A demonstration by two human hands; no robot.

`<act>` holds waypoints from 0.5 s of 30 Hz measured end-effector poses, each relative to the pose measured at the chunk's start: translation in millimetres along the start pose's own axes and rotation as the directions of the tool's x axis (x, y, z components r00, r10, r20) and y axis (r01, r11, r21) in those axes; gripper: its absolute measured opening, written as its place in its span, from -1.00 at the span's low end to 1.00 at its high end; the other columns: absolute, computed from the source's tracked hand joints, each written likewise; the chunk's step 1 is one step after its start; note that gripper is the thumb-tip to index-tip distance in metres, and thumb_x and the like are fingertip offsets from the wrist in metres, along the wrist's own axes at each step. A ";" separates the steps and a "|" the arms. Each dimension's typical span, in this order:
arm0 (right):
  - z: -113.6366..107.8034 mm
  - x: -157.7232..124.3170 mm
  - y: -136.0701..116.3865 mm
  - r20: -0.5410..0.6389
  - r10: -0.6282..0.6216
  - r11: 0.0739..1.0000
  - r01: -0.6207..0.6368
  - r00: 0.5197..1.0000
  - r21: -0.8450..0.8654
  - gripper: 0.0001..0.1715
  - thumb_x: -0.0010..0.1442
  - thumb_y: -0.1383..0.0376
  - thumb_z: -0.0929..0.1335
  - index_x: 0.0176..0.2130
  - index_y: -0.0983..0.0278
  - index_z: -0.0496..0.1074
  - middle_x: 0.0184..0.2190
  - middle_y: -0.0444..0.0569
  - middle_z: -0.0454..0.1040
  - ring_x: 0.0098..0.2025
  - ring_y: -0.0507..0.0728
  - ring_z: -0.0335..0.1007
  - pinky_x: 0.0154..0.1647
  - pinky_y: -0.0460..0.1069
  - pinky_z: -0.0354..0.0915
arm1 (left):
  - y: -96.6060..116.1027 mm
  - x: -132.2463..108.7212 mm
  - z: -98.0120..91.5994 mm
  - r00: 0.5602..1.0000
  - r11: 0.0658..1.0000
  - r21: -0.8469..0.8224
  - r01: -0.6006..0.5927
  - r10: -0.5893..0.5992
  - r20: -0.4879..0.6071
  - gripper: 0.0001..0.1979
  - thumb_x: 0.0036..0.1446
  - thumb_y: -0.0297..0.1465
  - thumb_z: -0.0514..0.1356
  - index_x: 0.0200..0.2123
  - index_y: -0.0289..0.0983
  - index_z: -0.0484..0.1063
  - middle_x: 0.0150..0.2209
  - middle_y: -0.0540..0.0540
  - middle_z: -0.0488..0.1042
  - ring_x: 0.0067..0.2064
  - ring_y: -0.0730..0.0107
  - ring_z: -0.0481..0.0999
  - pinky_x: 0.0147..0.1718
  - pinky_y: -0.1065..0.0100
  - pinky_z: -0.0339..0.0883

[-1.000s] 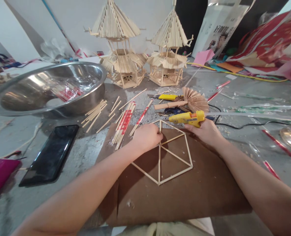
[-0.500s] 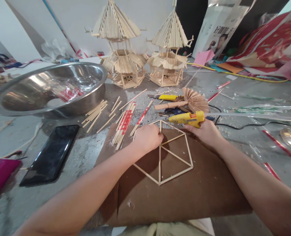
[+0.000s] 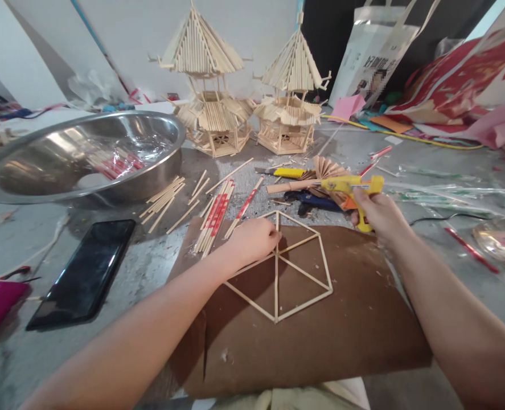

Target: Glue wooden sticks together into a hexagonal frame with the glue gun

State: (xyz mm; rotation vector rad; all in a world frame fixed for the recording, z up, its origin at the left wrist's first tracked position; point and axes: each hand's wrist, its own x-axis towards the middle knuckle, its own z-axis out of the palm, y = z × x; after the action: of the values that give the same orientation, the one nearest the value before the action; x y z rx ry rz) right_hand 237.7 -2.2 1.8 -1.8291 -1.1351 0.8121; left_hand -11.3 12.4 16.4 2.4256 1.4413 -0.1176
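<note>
A hexagon frame of thin wooden sticks [image 3: 303, 267] with spokes lies flat on a brown cardboard sheet [image 3: 320, 341]. My left hand [image 3: 252, 242] is closed, its fingers pinching the frame's upright stick near the top corner. My right hand [image 3: 378, 215] grips a yellow glue gun [image 3: 352, 187], held raised to the right of the frame with its nozzle pointing left. Loose chopsticks with red wrappers [image 3: 216, 213] lie just left of my left hand.
Two stick pagoda models [image 3: 212, 102] [image 3: 290, 97] stand at the back. At left a large steel bowl [image 3: 85, 156] holds wrapped sticks, and a black phone [image 3: 83, 273] lies nearer me. A yellow cutter [image 3: 288, 171], a paper fan [image 3: 333, 171] and plastic wrappers [image 3: 448, 191] clutter the right.
My right hand has lifted the glue gun off the cardboard's far edge and carried it up and to the right. My left hand stays pinched on the frame.
</note>
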 end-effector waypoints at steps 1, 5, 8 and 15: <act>-2.4 5.0 2.4 0.023 0.048 0.997 -0.049 0.999 0.056 -0.48 -0.02 -0.09 0.20 -0.47 0.32 0.31 -0.79 -0.13 0.26 -0.77 -0.04 0.12 -0.77 -0.14 0.05 | -3.4 -0.6 -1.0 1.000 1.000 -0.013 -0.024 0.024 0.009 -0.66 0.01 -0.29 -0.08 -0.54 -0.28 0.43 -0.50 -0.14 0.46 -0.47 0.34 0.40 -0.51 0.39 0.17; -8.7 23.9 9.7 0.019 0.162 0.987 -0.162 0.987 -0.001 -0.42 0.02 -0.13 0.11 -0.54 0.30 0.27 -0.72 -0.07 0.31 -0.75 -0.01 0.17 -0.72 -0.09 0.15 | -14.3 -4.3 -6.6 0.993 0.994 -0.079 -0.076 0.083 0.086 -0.72 -0.02 -0.30 -0.02 -0.52 -0.25 0.45 -0.54 -0.06 0.45 -0.52 0.45 0.35 -0.54 0.44 0.11; -12.8 33.6 7.3 -0.064 0.169 0.918 -0.181 0.983 -0.354 -0.32 0.04 -0.16 0.02 -0.58 0.30 0.30 -0.64 0.03 0.37 -0.67 0.06 0.26 -0.60 -0.01 0.21 | -17.8 -6.0 -8.3 0.992 0.990 -0.114 -0.088 0.098 0.080 -0.77 -0.07 -0.27 0.05 -0.44 -0.20 0.46 -0.49 -0.01 0.47 -0.50 0.46 0.36 -0.54 0.46 0.08; -20.7 38.8 -9.6 -0.160 0.053 0.526 -0.164 0.986 -0.835 -0.19 -0.01 -0.19 0.01 -0.31 0.35 0.43 -0.28 0.32 0.39 -0.23 0.41 0.32 -0.39 0.17 0.19 | -17.8 -6.4 -5.9 0.986 0.979 -0.131 -0.154 0.161 0.045 -0.82 -0.10 -0.30 0.10 -0.41 -0.15 0.46 -0.43 0.01 0.48 -0.42 0.43 0.40 -0.48 0.44 0.12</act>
State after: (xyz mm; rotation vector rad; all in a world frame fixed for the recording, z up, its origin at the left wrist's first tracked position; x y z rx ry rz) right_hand 266.3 29.6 15.9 -2.7339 -1.4958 0.1468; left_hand -30.4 16.7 19.4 2.4016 1.1899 -0.0542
